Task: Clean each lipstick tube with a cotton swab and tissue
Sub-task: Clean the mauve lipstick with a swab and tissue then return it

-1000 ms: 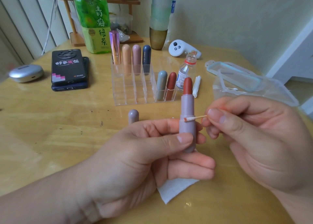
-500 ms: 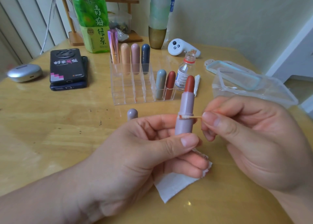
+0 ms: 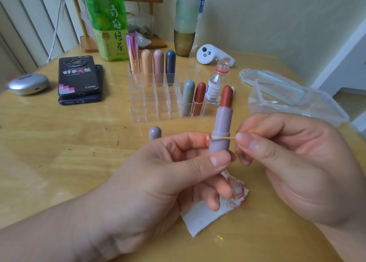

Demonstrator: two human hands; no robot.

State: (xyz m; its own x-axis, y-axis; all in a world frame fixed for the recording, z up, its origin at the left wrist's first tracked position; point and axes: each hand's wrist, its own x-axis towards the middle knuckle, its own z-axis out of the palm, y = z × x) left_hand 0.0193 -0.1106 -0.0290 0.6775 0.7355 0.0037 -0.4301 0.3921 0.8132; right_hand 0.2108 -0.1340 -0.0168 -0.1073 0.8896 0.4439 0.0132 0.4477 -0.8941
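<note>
My left hand [image 3: 158, 182] grips an uncapped mauve lipstick tube [image 3: 220, 131] upright, its red-brown stick raised. My right hand [image 3: 293, 162] pinches a cotton swab [image 3: 221, 138] by its wooden stem. The swab lies across the tube's collar, with its stained tip at the tube's left side. Under my left fingers a white tissue [image 3: 206, 216] with red smears lies on the table. The tube's mauve cap [image 3: 155, 133] stands behind my left hand. A clear organizer [image 3: 150, 107] further back holds several capped lipsticks.
A small open glass bottle [image 3: 215, 83] stands right of the organizer. A clear plastic box [image 3: 297, 103] with its lid sits at right. Stacked phones [image 3: 80, 79], a silver case [image 3: 27, 83], a green tea bottle [image 3: 108, 20] and a white controller [image 3: 210, 54] lie behind.
The swab has slid leftward across the tube's collar, its tip now past the left side. The tube has tilted slightly, and more of the stained tissue shows under my left fingers.
</note>
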